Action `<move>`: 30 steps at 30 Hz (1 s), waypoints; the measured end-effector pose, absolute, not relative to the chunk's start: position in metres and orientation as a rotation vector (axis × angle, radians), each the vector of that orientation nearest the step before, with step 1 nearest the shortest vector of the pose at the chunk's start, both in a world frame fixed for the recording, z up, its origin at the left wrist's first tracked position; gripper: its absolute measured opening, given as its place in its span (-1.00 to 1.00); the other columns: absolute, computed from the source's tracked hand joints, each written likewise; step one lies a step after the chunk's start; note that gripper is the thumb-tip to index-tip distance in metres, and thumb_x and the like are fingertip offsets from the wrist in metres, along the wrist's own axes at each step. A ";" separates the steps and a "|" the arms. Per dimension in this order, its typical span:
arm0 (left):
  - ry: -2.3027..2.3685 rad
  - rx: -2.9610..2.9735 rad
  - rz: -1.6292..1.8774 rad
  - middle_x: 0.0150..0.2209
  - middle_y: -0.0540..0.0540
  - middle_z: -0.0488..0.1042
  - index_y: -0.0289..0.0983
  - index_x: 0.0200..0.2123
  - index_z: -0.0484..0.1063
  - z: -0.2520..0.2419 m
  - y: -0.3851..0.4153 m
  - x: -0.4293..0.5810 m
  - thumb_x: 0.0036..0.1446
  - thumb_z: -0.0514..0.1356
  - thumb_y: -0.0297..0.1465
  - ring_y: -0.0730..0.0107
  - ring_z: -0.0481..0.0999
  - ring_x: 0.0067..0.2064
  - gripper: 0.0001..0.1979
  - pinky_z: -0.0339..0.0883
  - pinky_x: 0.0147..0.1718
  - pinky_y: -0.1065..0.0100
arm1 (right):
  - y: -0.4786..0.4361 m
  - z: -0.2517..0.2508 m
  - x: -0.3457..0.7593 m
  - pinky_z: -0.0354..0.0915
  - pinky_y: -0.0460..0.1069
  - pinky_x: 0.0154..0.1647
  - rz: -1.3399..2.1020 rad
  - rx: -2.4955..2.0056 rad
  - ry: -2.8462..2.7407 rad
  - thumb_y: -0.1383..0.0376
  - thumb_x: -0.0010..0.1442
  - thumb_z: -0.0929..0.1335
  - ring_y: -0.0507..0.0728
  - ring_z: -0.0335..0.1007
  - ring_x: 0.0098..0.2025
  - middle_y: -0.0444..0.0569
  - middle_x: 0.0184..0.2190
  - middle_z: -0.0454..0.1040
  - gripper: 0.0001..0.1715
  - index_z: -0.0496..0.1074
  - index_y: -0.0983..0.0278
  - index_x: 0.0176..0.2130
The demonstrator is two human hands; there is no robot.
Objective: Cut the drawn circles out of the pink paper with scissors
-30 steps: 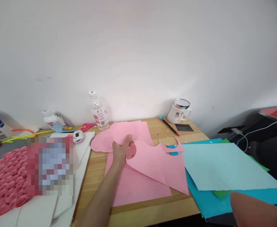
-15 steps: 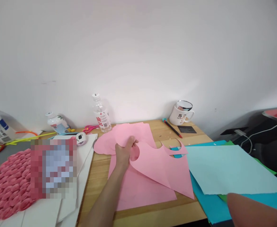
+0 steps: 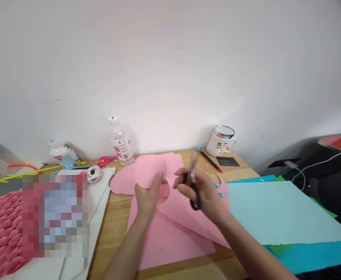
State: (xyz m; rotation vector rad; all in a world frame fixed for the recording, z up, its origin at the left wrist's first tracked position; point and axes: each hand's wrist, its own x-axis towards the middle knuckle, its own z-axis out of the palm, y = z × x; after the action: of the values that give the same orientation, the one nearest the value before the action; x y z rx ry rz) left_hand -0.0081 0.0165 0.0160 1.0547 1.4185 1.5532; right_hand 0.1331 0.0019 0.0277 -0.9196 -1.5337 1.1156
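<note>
My left hand (image 3: 147,200) is closed on a pink piece of paper (image 3: 150,169) with a rounded edge, thumb on top. To its right spreads a larger cut pink sheet (image 3: 193,216) with a round hole and curved cut-outs. My right hand (image 3: 208,194) holds scissors (image 3: 197,196) by their black handles, blades pointing up and blurred by motion, just above the pink paper. Another pink sheet (image 3: 170,249) lies flat underneath. A scalloped pink shape (image 3: 122,181) rests to the left of my left hand.
A plastic bottle (image 3: 120,144), a white mug (image 3: 221,142), a dark pencil (image 3: 211,160) and pink scissors (image 3: 105,160) are along the wall. Light blue paper (image 3: 281,214) covers the right side. At left are a braided pink item (image 3: 4,225) and white boards (image 3: 99,217).
My right hand has come in from the lower right, bringing the scissors over the pink paper. My left hand keeps its hold, and the view has shifted slightly right.
</note>
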 end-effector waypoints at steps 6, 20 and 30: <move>1.516 1.027 1.612 -0.60 -0.10 0.51 -0.34 -0.63 0.44 0.009 0.021 -0.010 -0.16 0.28 -0.24 0.29 0.53 -0.46 -0.74 0.39 -0.48 0.39 | 0.027 0.004 0.116 0.15 -0.09 -0.48 1.559 -0.732 -1.452 0.08 -0.10 0.47 -0.02 0.20 -0.50 -0.15 -0.51 0.34 -0.56 0.35 0.30 -0.31; 1.537 1.056 1.516 -0.36 -0.17 0.59 -0.35 -0.38 0.50 0.012 0.016 -0.002 -0.25 0.32 -0.29 0.20 0.56 -0.30 -0.69 0.46 -0.34 0.33 | 0.019 0.012 0.130 0.10 -0.09 -0.49 1.678 -0.744 -1.413 0.05 -0.13 0.48 -0.02 0.11 -0.50 -0.15 -0.52 0.30 -0.53 0.27 0.30 -0.42; 1.511 1.045 1.463 -0.44 -0.17 0.58 -0.38 -0.43 0.51 0.016 0.013 0.000 -0.25 0.32 -0.31 0.20 0.56 -0.39 -0.72 0.45 -0.45 0.35 | 0.017 0.014 0.130 0.05 -0.09 -0.52 1.681 -0.791 -1.378 0.05 -0.16 0.48 -0.04 0.07 -0.54 -0.19 -0.57 0.24 -0.53 0.26 0.30 -0.46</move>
State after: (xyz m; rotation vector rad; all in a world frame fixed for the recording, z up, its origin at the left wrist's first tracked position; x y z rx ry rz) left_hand 0.0001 0.0135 0.0158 1.0455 1.5109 1.4630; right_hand 0.1300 0.0174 0.0141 -0.7908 -1.3780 1.6807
